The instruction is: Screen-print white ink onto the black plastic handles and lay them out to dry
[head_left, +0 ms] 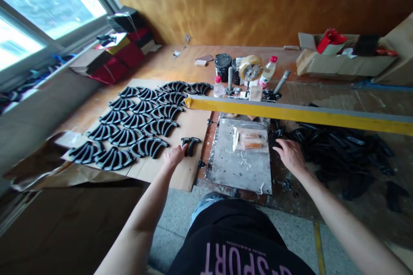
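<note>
My left hand (pixel 174 156) is over the cardboard sheet (pixel 190 118), its fingers closed at the lower end of a black curved T-shaped piece (pixel 185 141). A similar black piece (pixel 194 142) lies right beside it. Further left, rows of the same glossy black curved pieces (pixel 124 136) are fanned out over the cardboard. My right hand (pixel 289 154) is right of the metal plate (pixel 238 169), thumb and fingers apart with nothing between them. It is near a dark heap of black parts (pixel 342 146). On the plate lie clear plastic packets with orange contents (pixel 251 140).
A yellow-and-grey bar (pixel 290 112) crosses above the bench. Behind it stand a tape roll (pixel 251 68), red-capped bottles (pixel 268 71) and a dark tub (pixel 223 66). An open carton (pixel 345 62) sits at back right, boxes (pixel 119 58) by the window.
</note>
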Available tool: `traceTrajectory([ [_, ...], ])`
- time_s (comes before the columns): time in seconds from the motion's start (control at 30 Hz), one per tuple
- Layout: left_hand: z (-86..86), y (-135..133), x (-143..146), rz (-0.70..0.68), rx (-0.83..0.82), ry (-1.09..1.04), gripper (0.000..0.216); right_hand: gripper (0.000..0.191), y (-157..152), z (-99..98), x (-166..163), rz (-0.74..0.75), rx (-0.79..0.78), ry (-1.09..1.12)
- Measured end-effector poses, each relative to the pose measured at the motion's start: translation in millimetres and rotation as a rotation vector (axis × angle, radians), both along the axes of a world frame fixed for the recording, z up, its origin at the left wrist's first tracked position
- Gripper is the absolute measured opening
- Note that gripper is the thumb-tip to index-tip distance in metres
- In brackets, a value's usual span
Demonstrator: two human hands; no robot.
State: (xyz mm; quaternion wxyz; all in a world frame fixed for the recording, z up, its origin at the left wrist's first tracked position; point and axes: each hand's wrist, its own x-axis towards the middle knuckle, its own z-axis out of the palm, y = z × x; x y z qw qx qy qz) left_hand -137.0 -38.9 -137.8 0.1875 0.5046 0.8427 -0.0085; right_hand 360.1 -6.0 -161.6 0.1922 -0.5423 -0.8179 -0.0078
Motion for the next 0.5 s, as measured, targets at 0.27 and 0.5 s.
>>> traceTrajectory([
  [0.27,88.3,56.4,66.6,-0.112,0.501,-0.593,0.057,0.027,19.4,28.9,-107.6,0.169,-0.083,0.018],
  [0.5,164.9,58.8,137.0,-0.156,0.750,-1.082,0.051,0.043,21.6,36.3,-118.3,0.180,-0.089,-0.042],
])
